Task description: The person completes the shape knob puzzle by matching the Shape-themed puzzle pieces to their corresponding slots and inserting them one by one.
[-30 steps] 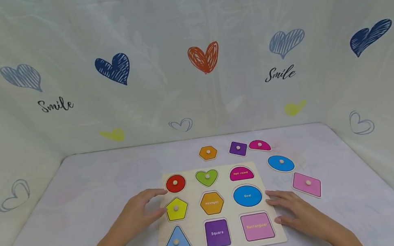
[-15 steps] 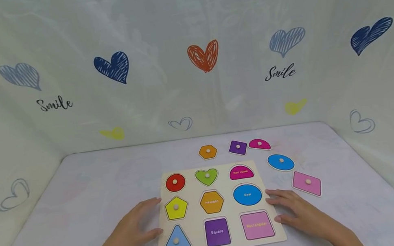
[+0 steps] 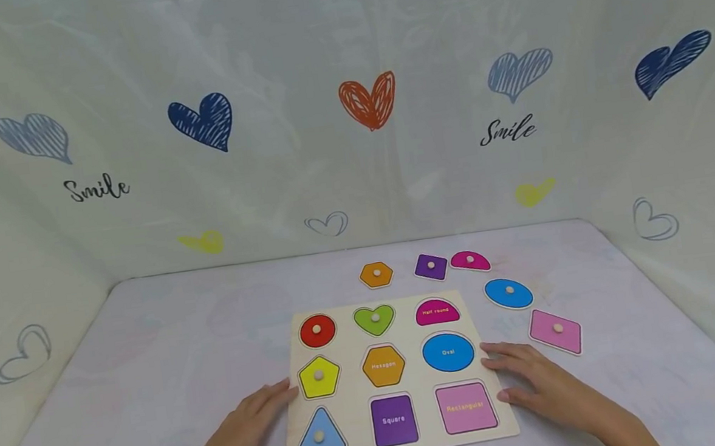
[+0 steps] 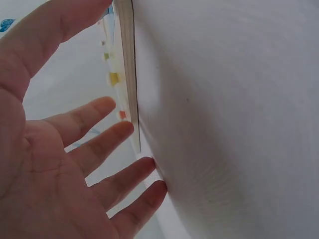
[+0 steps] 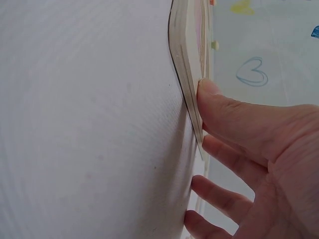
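Note:
A wooden shape puzzle board (image 3: 356,402) lies flat on the table. A red circle (image 3: 318,330), green heart (image 3: 375,320), yellow pentagon (image 3: 319,376) and blue triangle (image 3: 319,434) with knobs sit in its recesses; the other printed recesses hold no pieces. At the board's left edge is my left hand (image 3: 239,438), fingers spread, thumb by the near corner. My right hand (image 3: 541,383) rests at the right edge, fingers loosely extended. In the left wrist view, the hand's palm (image 4: 45,164) shows beside the board's side; the right wrist view shows the thumb (image 5: 224,112) against it.
Loose knobbed pieces lie behind and right of the board: an orange hexagon (image 3: 376,275), purple square (image 3: 431,267), magenta half round (image 3: 470,261), blue oval (image 3: 508,294) and pink rectangle (image 3: 555,332). A heart-printed curtain (image 3: 285,180) surrounds the table's back and sides.
My left hand has moved down the board's left side, from beside the red circle and yellow pentagon toward the near corner, spreading its fingers. My right hand and the board stay in place.

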Motion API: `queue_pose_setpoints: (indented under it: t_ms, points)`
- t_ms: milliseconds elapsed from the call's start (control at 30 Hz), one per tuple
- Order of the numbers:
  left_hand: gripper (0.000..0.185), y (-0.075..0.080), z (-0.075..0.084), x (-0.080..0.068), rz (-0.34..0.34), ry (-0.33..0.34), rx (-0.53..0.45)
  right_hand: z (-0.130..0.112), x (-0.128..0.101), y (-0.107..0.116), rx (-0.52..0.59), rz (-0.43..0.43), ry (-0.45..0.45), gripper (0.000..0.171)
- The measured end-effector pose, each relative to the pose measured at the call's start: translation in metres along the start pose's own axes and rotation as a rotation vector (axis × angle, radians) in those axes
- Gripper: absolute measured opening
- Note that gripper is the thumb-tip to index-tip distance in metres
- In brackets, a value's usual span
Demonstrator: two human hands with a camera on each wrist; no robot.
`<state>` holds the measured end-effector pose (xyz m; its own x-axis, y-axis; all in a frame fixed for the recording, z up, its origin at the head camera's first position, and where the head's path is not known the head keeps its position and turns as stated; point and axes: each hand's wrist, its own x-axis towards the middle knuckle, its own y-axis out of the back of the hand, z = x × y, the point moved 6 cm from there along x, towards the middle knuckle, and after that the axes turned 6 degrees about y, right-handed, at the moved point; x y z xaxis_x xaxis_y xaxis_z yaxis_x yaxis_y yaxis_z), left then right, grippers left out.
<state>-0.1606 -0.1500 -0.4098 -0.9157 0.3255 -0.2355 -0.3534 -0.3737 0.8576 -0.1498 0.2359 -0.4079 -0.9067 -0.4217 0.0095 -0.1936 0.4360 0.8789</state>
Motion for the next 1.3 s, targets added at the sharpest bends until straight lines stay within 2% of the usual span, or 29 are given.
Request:
queue_pose_setpoints:
  t_ms: [133,233,467,600,700,867,933,1200,1300]
  points:
    - [0.083,-0.001,0.001,-0.001,-0.006,-0.045,0.031,0.000,-0.001,0.000,0.011,-0.010,-0.023,0.050]
    - [0.084,-0.001,0.000,-0.001,-0.011,-0.051,0.034,0.000,0.000,0.000,0.017,-0.015,-0.039,0.050]
    - [0.087,-0.004,-0.005,0.000,-0.041,0.002,0.019,-0.004,0.004,0.001,-0.038,-0.028,-0.022,0.049]
    - [0.087,-0.005,-0.005,0.001,-0.040,0.003,0.015,-0.009,0.007,0.006,-0.090,-0.004,0.010,0.047]
    - [0.087,-0.005,-0.005,0.001,-0.044,0.014,0.008,-0.011,0.011,0.009,-0.116,0.008,-0.001,0.046]
    - [0.088,-0.005,-0.004,0.001,-0.051,0.016,0.001,-0.012,0.022,0.015,-0.118,-0.003,-0.083,0.048]
    - [0.088,-0.005,-0.005,0.002,-0.053,0.021,0.002,-0.013,0.027,0.019,-0.120,0.001,-0.087,0.048]
    - [0.090,-0.007,-0.008,0.003,-0.072,0.068,-0.004,-0.022,0.051,0.035,-0.128,0.049,-0.008,0.044]
    - [0.090,-0.008,-0.008,0.004,-0.079,0.083,-0.011,-0.022,0.063,0.038,-0.117,0.052,-0.016,0.044]
